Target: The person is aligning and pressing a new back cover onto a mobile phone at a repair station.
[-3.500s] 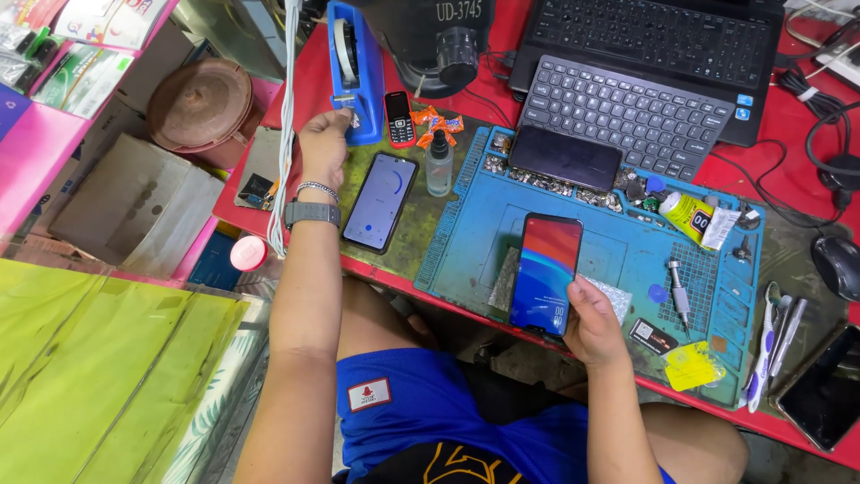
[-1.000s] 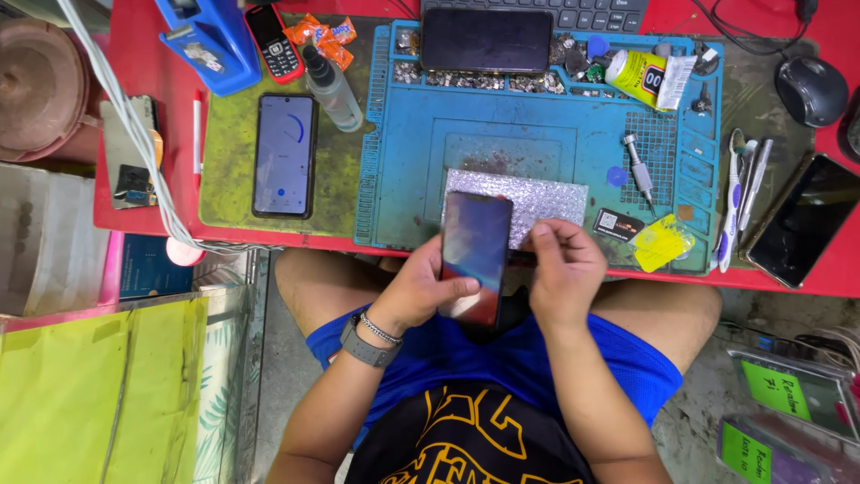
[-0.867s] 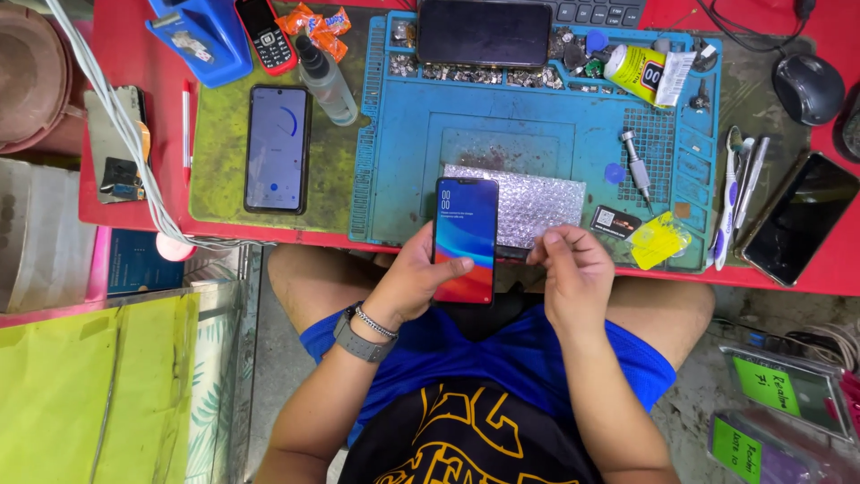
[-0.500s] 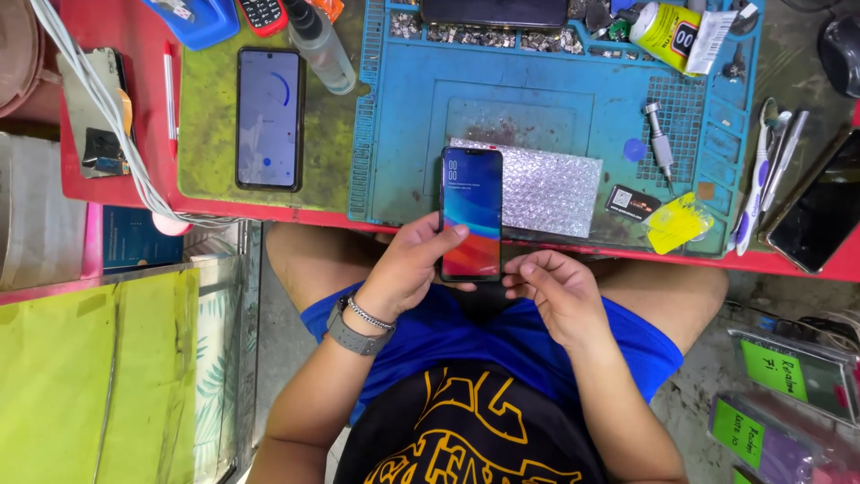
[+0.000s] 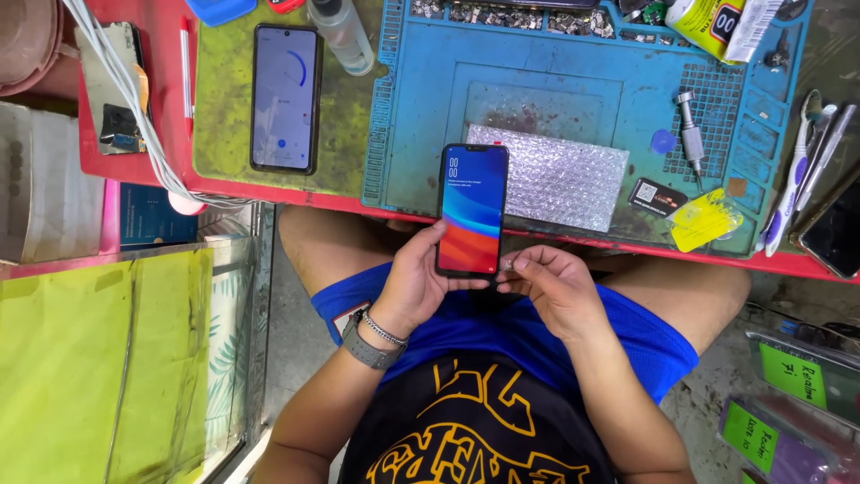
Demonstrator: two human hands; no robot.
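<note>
Your left hand (image 5: 417, 287) is gripping the lit smartphone (image 5: 473, 209), fingers wrapped round its near end, over your lap at the table's near edge | your right hand (image 5: 555, 285) is pinching something tiny beside the phone's lower right corner, fingertips (image 5: 512, 265) pressed together.

A red workbench (image 5: 134, 166) carries a blue repair mat (image 5: 421, 134) with a bubble-wrap sheet (image 5: 560, 184), a screwdriver (image 5: 690, 134) and a yellow pry pick (image 5: 703, 220) on it, beside a worn green mat (image 5: 219, 116) holding a lit smartphone (image 5: 285, 97).
</note>
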